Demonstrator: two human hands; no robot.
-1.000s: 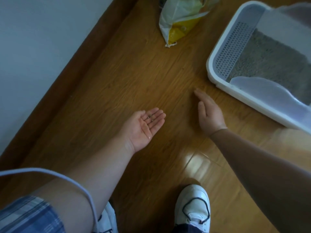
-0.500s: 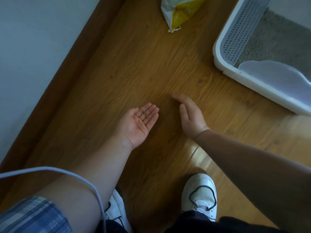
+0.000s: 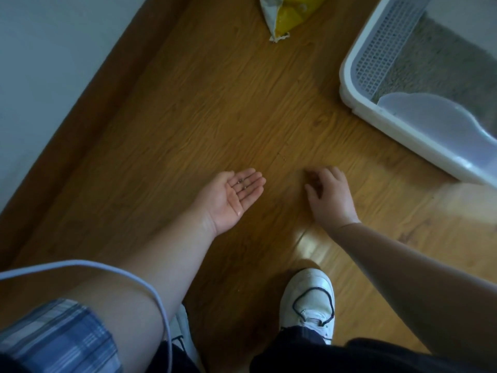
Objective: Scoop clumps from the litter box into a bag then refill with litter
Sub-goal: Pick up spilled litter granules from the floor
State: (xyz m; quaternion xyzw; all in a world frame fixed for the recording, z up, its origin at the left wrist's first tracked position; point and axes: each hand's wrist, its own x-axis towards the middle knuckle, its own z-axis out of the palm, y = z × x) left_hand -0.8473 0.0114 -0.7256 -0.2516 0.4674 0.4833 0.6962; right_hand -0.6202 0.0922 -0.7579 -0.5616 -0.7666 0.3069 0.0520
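Observation:
My left hand (image 3: 233,196) lies palm up just above the wooden floor, fingers straight, with a few small litter grains (image 3: 242,184) on its fingers. Close to its right, my right hand (image 3: 328,193) hovers palm down over the floor (image 3: 215,109) with its fingers curled; I cannot tell whether it pinches a grain. The white litter box (image 3: 357,103) sits at the upper right, holding grey litter (image 3: 430,65), a perforated grid panel and a translucent entry lip. The corner of a white and yellow bag (image 3: 287,20) lies at the top middle.
A pale wall with a brown skirting board (image 3: 88,103) runs along the left. My white shoe (image 3: 309,302) stands on the floor below my right hand. A thin white cable (image 3: 150,289) loops over my left arm at the lower left.
My right hand has slid left from beside the litter box toward my left hand, and its fingers have gone from straight to curled. The view has shifted, pushing the box and bag toward the frame's upper edge.

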